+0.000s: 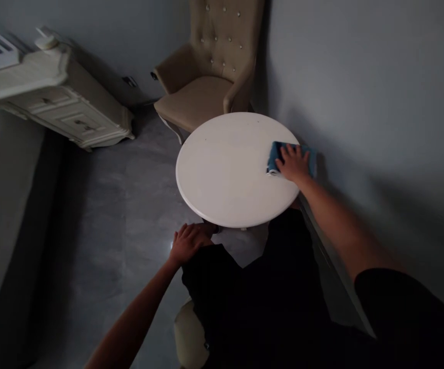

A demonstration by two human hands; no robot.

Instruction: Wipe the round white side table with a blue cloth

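My right hand [295,163] lies flat with spread fingers on a folded blue cloth [275,154]. The cloth rests at the right side of a round white table [225,179], and part of it reaches the rim; the hand and wrist cover its middle. On my left knee rests my left hand [186,243], palm down with the fingers stretched out and nothing in it. A few tiny dark specks show on the far part of the tabletop.
A tan buttoned armchair [210,97] stands behind the table. The grey wall [379,102] runs close along the right. At the left are a cream cabinet [87,113] and the edge of a grey bed or sofa [10,179]. My seat [189,333] shows below me.
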